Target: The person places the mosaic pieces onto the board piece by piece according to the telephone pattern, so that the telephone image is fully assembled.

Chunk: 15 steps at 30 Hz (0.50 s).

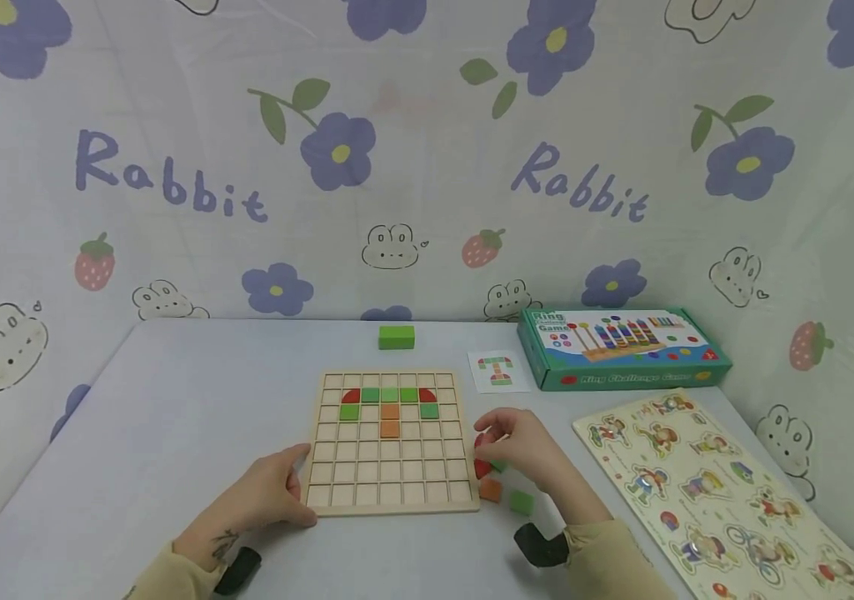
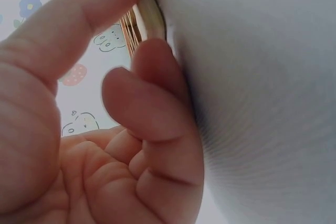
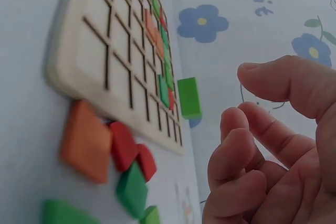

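Bench point(image 1: 194, 400): near edge out of frame. Picture puzzle point(image 1: 726, 500) lay at right, near end cut off. Grid board point(image 1: 392, 475) lay mid-bench, left hand point(image 1: 269, 487) holding its near left corner between thumb and forefinger. Right hand point(image 1: 520, 442) hung beside it, narrow gap, nothing pinched. Card point(image 1: 500, 372): fine print unclear. Loose blocks point(image 1: 490, 490) sat right of the grid, red ones partly covered.

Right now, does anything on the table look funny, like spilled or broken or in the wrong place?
Nothing looks spilled or broken. The one odd thing is the green block behind the board: it sits alone, away from the loose pieces jumbled beside the board's right edge.
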Tool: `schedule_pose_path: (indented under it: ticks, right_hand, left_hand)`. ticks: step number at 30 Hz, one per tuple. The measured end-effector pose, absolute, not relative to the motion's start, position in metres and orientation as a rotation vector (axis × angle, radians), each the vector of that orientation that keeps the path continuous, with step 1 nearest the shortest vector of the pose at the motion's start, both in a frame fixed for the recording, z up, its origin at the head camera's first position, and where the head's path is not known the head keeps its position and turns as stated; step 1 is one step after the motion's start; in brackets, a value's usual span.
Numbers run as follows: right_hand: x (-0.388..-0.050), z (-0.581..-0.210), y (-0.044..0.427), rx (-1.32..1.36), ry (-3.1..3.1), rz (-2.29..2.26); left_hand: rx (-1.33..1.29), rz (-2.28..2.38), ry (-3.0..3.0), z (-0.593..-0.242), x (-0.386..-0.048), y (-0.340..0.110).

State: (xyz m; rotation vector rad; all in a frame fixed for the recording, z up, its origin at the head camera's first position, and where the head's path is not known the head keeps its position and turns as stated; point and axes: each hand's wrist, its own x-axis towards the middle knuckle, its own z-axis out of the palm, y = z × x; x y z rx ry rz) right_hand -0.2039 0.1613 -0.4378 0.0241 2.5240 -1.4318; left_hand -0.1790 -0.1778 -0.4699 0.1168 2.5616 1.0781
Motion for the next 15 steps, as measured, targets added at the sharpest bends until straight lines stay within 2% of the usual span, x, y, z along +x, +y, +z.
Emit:
schedule_pose_path:
  ticks: [8, 15]
  right_hand:
    - [-0.184, -0.465, 0.182, 0.144, 2.487, -1.46]
    - [-0.175, -0.477, 0.181, 0.217, 2.583, -1.282]
  left_hand:
    - [0.117, 1.082, 2.565, -0.467, -0.178, -0.176]
    - [0.103, 1.077, 2.566, -0.466, -0.177, -0.175]
